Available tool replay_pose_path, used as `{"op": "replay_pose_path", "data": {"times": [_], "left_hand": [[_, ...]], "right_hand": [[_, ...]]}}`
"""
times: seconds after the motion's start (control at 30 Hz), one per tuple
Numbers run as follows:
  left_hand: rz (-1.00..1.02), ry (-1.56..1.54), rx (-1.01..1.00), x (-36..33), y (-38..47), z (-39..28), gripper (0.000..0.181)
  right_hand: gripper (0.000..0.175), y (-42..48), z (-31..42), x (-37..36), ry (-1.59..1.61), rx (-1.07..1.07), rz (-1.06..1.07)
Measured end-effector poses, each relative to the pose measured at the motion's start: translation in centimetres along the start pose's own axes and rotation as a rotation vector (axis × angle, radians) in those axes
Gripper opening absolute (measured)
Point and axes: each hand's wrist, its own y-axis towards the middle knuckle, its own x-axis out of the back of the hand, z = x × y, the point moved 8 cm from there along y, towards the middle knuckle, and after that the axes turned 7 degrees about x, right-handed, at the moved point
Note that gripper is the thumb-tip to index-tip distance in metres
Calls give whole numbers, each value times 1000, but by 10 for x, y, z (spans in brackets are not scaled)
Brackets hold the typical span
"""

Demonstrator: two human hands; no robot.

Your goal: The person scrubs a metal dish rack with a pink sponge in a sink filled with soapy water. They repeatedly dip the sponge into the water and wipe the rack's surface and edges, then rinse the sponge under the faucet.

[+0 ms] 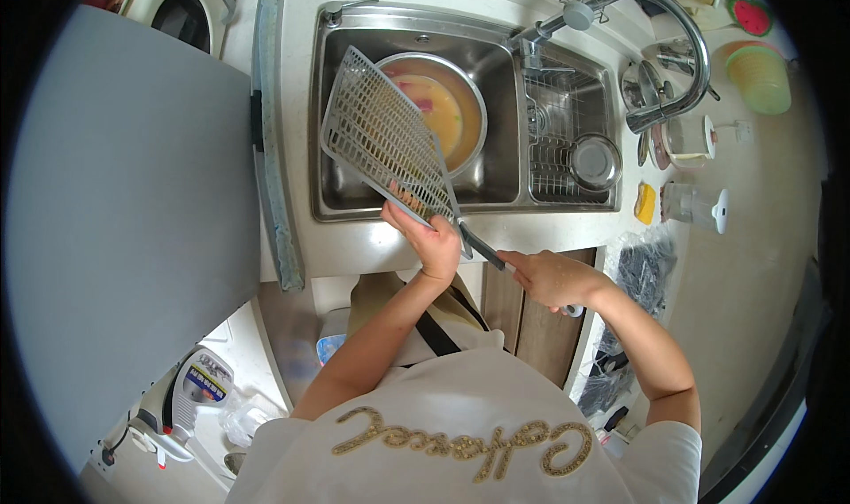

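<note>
My left hand [435, 242] grips the near lower edge of a grey perforated plastic rack [385, 129], holding it tilted over the left sink basin. My right hand [554, 279] is closed around a long-handled tool, perhaps a brush, with a grey and white handle [483, 246]. Its far end meets the right edge of the rack, and I cannot make out its head. Behind the rack, a round metal basin [479, 106] stands in the sink with cloudy orange liquid [446, 116] and something red in it. The rack hides part of this basin.
The steel sink [501, 165] has a smaller right compartment with a wire rack [551, 152] and a metal bowl [595, 162]. A curved faucet [697, 52] arches over the right side. A yellow sponge [644, 203] and clear containers [694, 205] lie right. A large grey panel [139, 172] stands left.
</note>
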Motion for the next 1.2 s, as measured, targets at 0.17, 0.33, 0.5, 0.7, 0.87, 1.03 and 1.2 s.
{"op": "replay_pose_path", "data": {"times": [0.17, 0.33, 0.5, 0.7, 0.87, 1.03, 1.2], "left_hand": [[35, -21, -8, -8, -9, -6, 71], [6, -10, -2, -2, -5, 2, 71], [-8, -12, -12, -3, -4, -1, 70], [17, 23, 4, -8, -7, 0, 71], [-21, -3, 9, -4, -4, -3, 71], [-43, 40, 18, -2, -7, 7, 70], [-83, 37, 36, 1, -10, 8, 65]], "right_hand": [[48, 96, -37, 24, 148, 53, -234], [47, 96, -33, 25, 123, 95, -208], [46, 69, -23, 23, 114, 65, -149], [45, 148, -46, 40, 70, 89, -231], [48, 96, -44, 23, 175, 104, -237], [43, 211, -92, 85, 255, 9, -458], [43, 299, -139, 153, -160, -55, -778]]}}
